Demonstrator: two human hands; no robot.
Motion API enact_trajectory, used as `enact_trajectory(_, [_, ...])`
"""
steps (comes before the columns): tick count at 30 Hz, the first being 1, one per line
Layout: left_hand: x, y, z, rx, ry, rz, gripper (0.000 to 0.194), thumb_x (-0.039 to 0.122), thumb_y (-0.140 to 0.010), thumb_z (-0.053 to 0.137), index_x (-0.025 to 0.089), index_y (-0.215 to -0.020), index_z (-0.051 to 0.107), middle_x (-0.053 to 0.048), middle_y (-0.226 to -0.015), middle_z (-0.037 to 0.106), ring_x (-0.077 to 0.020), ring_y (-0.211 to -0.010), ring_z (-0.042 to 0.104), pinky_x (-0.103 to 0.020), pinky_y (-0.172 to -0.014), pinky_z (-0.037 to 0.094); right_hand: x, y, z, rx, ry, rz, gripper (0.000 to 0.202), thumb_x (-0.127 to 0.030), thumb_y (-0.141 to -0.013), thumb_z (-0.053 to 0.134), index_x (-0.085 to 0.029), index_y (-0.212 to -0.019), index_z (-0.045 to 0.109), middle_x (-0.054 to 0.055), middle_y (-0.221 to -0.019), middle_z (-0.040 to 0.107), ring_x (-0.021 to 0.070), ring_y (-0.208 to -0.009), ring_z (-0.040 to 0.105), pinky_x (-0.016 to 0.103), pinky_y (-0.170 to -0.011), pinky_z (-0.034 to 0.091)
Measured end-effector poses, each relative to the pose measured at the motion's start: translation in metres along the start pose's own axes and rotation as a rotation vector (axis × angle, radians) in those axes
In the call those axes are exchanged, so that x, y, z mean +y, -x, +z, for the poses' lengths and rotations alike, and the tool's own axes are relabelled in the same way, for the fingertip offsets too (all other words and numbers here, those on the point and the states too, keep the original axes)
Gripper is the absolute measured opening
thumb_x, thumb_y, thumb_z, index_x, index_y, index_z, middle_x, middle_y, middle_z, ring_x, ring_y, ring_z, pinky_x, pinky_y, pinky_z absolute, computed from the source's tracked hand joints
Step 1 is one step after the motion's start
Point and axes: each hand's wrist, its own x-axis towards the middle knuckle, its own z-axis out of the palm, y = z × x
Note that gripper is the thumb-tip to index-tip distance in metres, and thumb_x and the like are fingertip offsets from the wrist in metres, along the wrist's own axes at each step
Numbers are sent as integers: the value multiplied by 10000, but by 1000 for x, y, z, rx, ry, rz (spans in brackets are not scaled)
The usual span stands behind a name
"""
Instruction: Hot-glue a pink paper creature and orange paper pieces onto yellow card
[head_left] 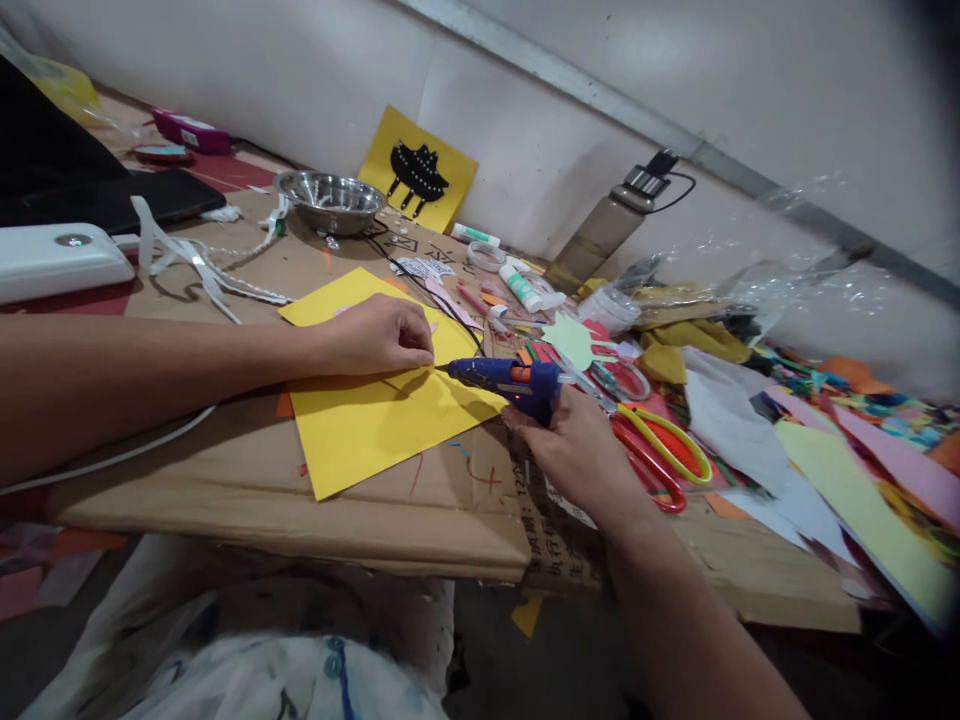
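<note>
glue gun: one, blue (pixel 487 376); located above the right part of the yellow sheet, nozzle pointed toward the left fingertips; a small red light is shown on its body.
right hand: one (pixel 585 450); grip closed round the glue gun's handle, probably so that the nozzle can be steered.
left hand: one (pixel 382 335); grip narrow, fingers bunched at the nozzle tip; whether something small is pinched cannot be told. It is probably placed there so that the spot by the tip can be worked closely.
yellow sheet: one (pixel 352 430); laid flat under the left hand, perhaps so that a level surface is given. Pink bits are partly hidden by the hand; their number cannot be told.
bench: one, cardboard-covered (pixel 262 500); perhaps covered so that its top is protected.
glue sticks: two seen, white and green (pixel 520 287), lying beyond the sheet.
scissor loops: two, one yellow, one red (pixel 652 470); whether one pair or two cannot be told.
green cut-out: one (pixel 574 340), among the clutter.
metal bowl: one (pixel 330 205).
yellow card with black figure: one (pixel 418 175), leaned on the wall (pixel 300 70), perhaps so that it can be seen.
bottle: one, tilted (pixel 604 235).
</note>
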Motion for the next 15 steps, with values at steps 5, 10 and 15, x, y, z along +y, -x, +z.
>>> enact_trajectory(5, [2, 2, -4, -30, -21, 21, 280, 116, -733, 529, 206, -822, 779, -4, -932, 729, -140, -870, 651, -240, -865, 481, -3, 1, -2, -12, 15, 5, 235, -325, -768, 581, -158, -922, 641, 79, -845, 693, 206, -733, 588, 345, -687, 470])
enact_trajectory(10, [5, 9, -7, -25, -58, 92, 333, 78, -713, 516, 203, -884, 773, -17, -990, 743, -148, -907, 665, -238, -896, 484, -5, 2, -4, -22, 35, 21, 233, -336, -767, 572, -149, -885, 648, 67, -764, 674, 200, -679, 564, 328, -622, 447])
enact_trajectory(15, [4, 11, -8, -30, -84, 151, 333, 64, -724, 515, 199, -895, 766, -24, -993, 748, -152, -927, 671, -245, -911, 486, -1, 3, -1, -3, 45, 22, 213, -349, -783, 580, -156, -854, 636, 64, -743, 659, 189, -650, 552, 319, -599, 441])
